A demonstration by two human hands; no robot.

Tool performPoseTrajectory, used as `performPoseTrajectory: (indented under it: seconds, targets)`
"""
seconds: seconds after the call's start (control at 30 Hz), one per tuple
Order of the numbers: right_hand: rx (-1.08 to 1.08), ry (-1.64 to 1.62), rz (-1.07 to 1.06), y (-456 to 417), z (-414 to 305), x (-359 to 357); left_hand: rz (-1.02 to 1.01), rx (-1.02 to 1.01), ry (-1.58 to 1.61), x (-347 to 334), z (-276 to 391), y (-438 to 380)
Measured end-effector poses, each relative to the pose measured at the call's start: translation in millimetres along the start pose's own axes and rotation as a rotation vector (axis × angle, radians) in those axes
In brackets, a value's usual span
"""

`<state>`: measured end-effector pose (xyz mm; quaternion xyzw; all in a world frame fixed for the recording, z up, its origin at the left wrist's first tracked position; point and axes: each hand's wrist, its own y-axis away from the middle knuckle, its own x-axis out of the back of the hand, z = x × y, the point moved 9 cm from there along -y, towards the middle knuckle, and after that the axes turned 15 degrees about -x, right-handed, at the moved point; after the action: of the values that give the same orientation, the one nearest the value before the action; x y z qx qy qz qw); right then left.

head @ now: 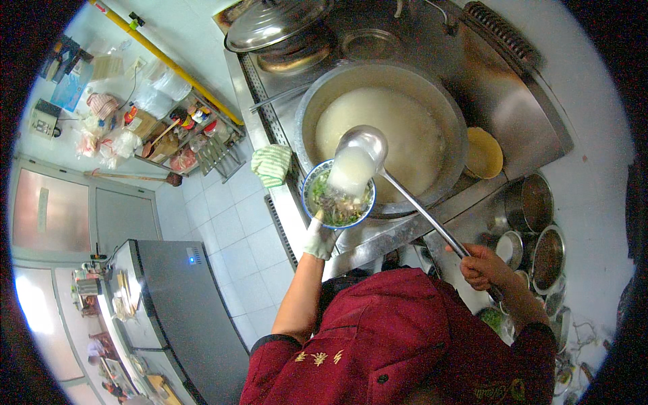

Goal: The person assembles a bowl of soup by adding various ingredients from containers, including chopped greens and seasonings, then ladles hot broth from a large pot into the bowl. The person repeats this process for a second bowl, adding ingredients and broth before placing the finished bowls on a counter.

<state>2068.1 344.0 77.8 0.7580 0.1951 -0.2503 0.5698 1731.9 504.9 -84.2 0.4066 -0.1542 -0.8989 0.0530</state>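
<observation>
My left hand (320, 239), in a pale glove, holds a blue-rimmed patterned bowl (310, 198) by its near side. Chopped green herbs (349, 218) and darker bits, perhaps meat, lie inside it. My right hand (481, 267) grips the long handle of a steel ladle (422, 212). The ladle's head is tipped above the bowl, and cloudy whitish broth (349, 169) pours from it into the bowl. Right behind stands a large metal stockpot (453, 119) of pale broth (377, 111), and the bowl's far edge overlaps the pot's near left rim in view.
A green-and-white striped cloth (272, 164) lies on the stove's left edge. Right of the pot sits a yellow bowl (484, 153). Several metal containers (547, 260) line the right side. A lidded wok (276, 25) is at the back. A grey cabinet (190, 304) stands left.
</observation>
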Motion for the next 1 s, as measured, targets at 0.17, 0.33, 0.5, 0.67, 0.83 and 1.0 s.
performPoseTrajectory:
  seconds: [0.17, 0.33, 0.5, 0.67, 0.83, 1.0]
  targets:
    - [0.082, 0.462, 0.352, 13.8, -9.4, 6.3, -0.040, -0.027, 0.057, -0.3, -1.5, -1.2]
    - [0.133, 0.703, 0.447, 9.5, -3.6, 9.3, -0.033, -0.003, 0.118, 9.5, -6.1, -4.1]
    - [0.635, 1.282, 0.823, 29.7, -23.9, -1.7, -0.026, -0.031, 0.092, 5.4, -3.7, -3.4]
    - [0.419, 1.070, 0.985, -5.9, -77.7, 56.4, -0.078, 0.002, 0.142, 11.5, -7.7, -7.0]
    - [0.180, 0.849, 0.827, -73.0, -113.8, 101.7, -0.124, -0.001, 0.269, -0.2, -6.8, -6.7]
    - [0.087, 0.172, 0.186, -114.1, -89.6, 125.6, -0.107, -0.016, 0.286, -14.8, -2.7, -1.6]
